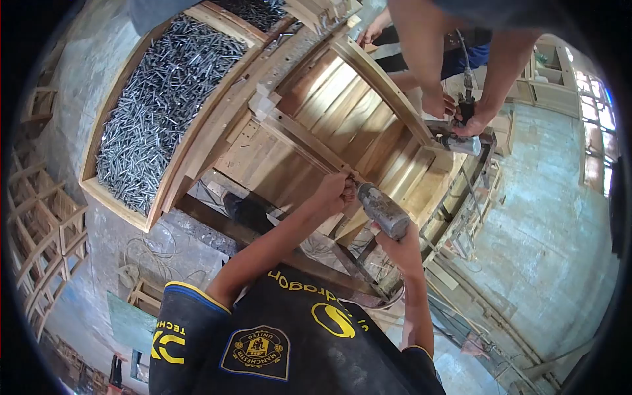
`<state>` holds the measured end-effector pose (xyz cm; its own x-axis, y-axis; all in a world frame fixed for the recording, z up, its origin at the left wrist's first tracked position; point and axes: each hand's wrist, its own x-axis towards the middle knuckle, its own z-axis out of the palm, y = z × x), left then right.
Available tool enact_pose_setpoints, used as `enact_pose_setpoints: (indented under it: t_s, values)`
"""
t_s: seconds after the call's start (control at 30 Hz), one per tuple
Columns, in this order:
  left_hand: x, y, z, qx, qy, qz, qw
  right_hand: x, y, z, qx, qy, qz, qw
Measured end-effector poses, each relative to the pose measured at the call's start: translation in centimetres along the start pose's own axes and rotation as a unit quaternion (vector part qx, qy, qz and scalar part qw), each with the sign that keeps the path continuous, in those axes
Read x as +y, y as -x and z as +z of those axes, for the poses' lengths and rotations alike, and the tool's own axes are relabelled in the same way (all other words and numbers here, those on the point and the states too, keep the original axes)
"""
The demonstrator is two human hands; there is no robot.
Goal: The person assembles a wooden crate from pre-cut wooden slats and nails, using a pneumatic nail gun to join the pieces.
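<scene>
A wooden frame with slats (pixel 355 105) lies in the middle of the view. My right hand (pixel 401 247) is wrapped round a grey power driver (pixel 384 209), whose tip meets the frame's near rail (pixel 303 137). Beside that tip, my left hand (pixel 337 191) has its fingers curled together at the rail; what they hold, if anything, is too small to make out. Across the frame, another person's hand (pixel 473 122) grips a second driver (pixel 463 143) at the far corner, with that person's other hand close by.
A wooden tray (pixel 158 214) full of metal screws or nails (pixel 174 105) stands at the left. Beneath the frame is a dark metal stand (pixel 355 263). Stacked wooden frames (pixel 49 227) are at the far left. A hose runs from the co-worker's driver.
</scene>
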<state>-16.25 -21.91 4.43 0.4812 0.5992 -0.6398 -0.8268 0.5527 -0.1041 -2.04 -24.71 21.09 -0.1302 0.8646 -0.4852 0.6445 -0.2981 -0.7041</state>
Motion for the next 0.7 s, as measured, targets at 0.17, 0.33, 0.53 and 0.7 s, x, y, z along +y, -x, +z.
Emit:
enact_pose_setpoints:
  t_s: [0.17,0.33,0.53,0.7]
  values:
    - [0.4,-1.0,0.0,-0.012,0.038,-0.035,0.999,-2.7,-1.3,0.5,-0.008,0.102,0.030,0.994]
    - [0.2,-1.6,-0.3,0.032,0.037,-0.054,0.997,-2.8,-3.1,0.1,-0.032,0.107,0.054,0.992]
    - [-1.2,6.2,-3.4,0.148,-0.286,0.148,0.935,-5.0,-6.6,1.2,-0.058,0.083,0.167,0.981]
    - [1.1,11.2,-7.5,0.047,-0.372,0.167,0.912,-3.5,-7.1,1.9,-0.044,0.114,0.173,0.977]
